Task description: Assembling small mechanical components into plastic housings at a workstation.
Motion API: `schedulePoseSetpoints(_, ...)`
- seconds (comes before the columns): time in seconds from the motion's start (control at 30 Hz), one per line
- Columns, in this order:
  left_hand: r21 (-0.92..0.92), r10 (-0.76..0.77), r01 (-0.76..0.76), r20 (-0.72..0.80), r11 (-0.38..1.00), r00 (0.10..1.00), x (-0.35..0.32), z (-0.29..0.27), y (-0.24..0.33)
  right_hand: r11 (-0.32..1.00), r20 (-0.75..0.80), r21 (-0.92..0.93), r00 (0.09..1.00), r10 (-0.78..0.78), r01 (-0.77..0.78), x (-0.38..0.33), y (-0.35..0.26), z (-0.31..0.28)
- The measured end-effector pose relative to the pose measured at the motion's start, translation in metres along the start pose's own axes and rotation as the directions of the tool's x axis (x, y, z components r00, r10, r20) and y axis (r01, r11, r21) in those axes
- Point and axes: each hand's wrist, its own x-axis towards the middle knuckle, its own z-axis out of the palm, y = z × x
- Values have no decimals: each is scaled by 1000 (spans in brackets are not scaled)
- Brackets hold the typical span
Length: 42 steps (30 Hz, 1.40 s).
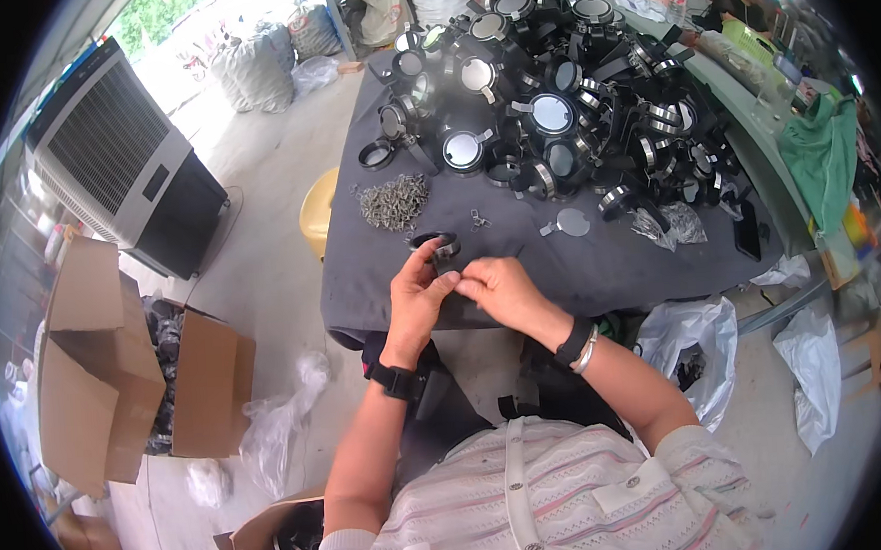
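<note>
My left hand (420, 301) is closed round a black ring-shaped part with a silvery band (446, 247), held over the near edge of the grey cloth-covered table (361, 279). Thumb and fingers of my right hand (506, 289) are pinched together against the left thumb, at the part's lower side. Whatever lies between those right fingertips is too small to make out. Just beyond the hands lie a pile of small metal fittings (394, 204) and a few loose ones (478, 219). A flat silvery disc with a tab (569, 222) rests to the right.
A large heap of black round parts with silvery discs (552, 115) covers the far table. Crumpled clear plastic (679, 225) and a dark phone-like slab (746, 229) lie at right. Open cardboard boxes (202, 382), an air cooler (115, 153) and a yellow stool (319, 214) stand left.
</note>
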Motion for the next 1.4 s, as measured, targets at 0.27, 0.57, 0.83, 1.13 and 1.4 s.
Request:
schedulePoseSetpoints(0.27,-10,77,-77,15,997,997,15,-1,-22,807,-132,-589,990,-43,-44,59,37,-38)
schedulePoseSetpoints(0.57,117,69,-64,-37,991,997,17,-7,-29,703,15,-710,999,-35,36,84,62,-34)
schedulePoseSetpoints(0.83,98,104,-98,-68,990,992,18,0,-29,684,61,-697,968,-243,215,59,51,-65)
schedulePoseSetpoints(1.13,106,34,-26,-82,994,996,19,-2,-24,706,67,-670,966,-250,229,20,41,-69)
schedulePoseSetpoints(1.4,144,47,-39,-54,989,997,16,0,-19,738,-368,-651,924,-102,-179,-44,64,-124)
